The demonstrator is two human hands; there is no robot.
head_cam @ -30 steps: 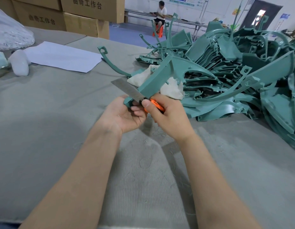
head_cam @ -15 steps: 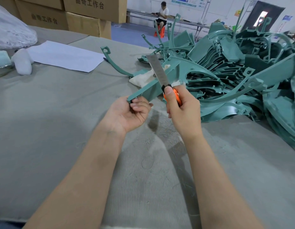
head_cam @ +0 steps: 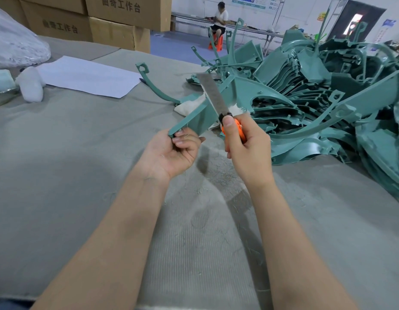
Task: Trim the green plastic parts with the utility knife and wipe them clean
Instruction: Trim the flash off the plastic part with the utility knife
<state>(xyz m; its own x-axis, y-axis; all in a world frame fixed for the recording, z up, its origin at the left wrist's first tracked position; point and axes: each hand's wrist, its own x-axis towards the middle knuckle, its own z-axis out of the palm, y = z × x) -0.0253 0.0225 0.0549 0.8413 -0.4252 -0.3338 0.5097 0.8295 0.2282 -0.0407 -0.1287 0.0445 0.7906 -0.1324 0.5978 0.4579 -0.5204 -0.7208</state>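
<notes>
My left hand (head_cam: 175,152) grips the near end of a long green plastic part (head_cam: 238,90) that stretches up and right over the table. In my right hand (head_cam: 246,146) is the orange utility knife (head_cam: 235,128), thumb on top of the handle. Its long steel blade (head_cam: 211,93) points up and left, lying against the edge of the part. A white cloth (head_cam: 189,106) lies on the table just behind the part.
A big heap of green plastic parts (head_cam: 328,95) fills the right side of the grey felt table (head_cam: 82,175). At the far left lie a white paper sheet (head_cam: 89,76), a white bottle (head_cam: 31,85) and a plastic bag (head_cam: 13,45). Cardboard boxes (head_cam: 118,16) stand behind.
The knife has swung from lying across my left hand, blade pointing left, to standing upright along the part's edge. My left hand keeps its hold on the part.
</notes>
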